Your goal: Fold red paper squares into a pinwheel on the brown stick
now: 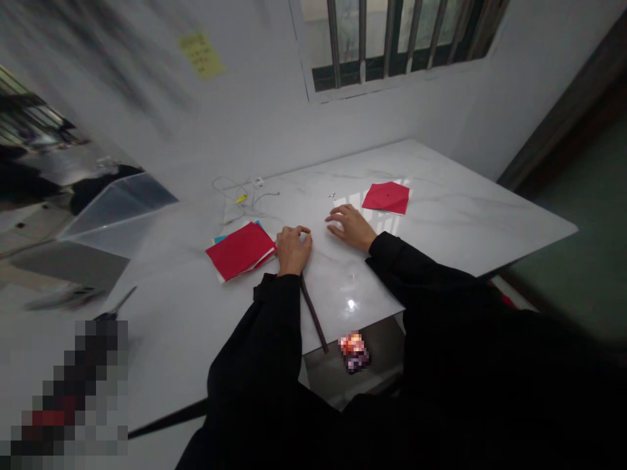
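Observation:
My left hand [292, 249] rests on the white table, its fingers loosely curled with a gap at the thumb. It is beside a stack of red paper sheets [242, 251], with blue and white edges showing underneath. From under my left wrist a thin dark stick [313, 313] runs to the table's near edge. My right hand [351, 227] hovers over or touches the tabletop, fingers bent and apart, nothing visible in them. To its right lies a red folded paper, like an envelope [386, 198]. Just beyond its fingers are tiny shiny pieces [332, 195].
A thin cord with a yellow piece [241, 198] lies at the back of the marble-patterned table [470, 215]. A clear plastic sheet [117, 209] stands at the left. A barred window [386, 39] and a yellow note [200, 55] are on the wall.

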Available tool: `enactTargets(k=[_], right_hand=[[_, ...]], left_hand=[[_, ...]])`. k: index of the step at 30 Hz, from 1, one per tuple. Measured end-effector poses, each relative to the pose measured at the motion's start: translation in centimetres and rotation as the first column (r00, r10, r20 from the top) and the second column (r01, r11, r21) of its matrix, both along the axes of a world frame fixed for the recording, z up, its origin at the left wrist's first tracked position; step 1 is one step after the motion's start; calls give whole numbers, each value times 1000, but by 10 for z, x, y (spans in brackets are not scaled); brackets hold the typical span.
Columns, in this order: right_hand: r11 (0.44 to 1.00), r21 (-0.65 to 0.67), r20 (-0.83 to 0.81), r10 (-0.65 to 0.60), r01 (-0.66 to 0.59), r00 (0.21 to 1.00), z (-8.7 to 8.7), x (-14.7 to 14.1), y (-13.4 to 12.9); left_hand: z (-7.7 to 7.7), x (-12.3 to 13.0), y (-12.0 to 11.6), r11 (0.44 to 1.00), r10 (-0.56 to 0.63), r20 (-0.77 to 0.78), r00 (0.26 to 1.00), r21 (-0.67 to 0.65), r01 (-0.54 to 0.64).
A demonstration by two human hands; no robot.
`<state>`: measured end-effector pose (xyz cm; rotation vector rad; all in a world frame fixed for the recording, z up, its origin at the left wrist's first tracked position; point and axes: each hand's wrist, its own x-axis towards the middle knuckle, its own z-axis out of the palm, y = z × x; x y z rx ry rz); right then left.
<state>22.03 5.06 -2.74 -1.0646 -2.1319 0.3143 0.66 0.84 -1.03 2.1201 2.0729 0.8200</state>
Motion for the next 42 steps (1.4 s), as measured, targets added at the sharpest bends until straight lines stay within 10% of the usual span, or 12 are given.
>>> enactTargets(k=[5,13,24,42], right_hand=[[996,-76,-77,50,-55,996,-4,-42,0],[933,-338,-421,-270,126,866,-4,-32,7],[919,-373,-481,-307,125,821,-10,-31,10],[917,-371,-452,-315,146,834,-2,-34,5]], left_hand=[[5,-3,1,994,-10,53,999,112,4],[38,-28,-17,947,-6,152,988,320,-43],[9,-107,-32,937,198,-182,963,-254,-241],[21,-117,-37,981,187,29,982,-59,-185]])
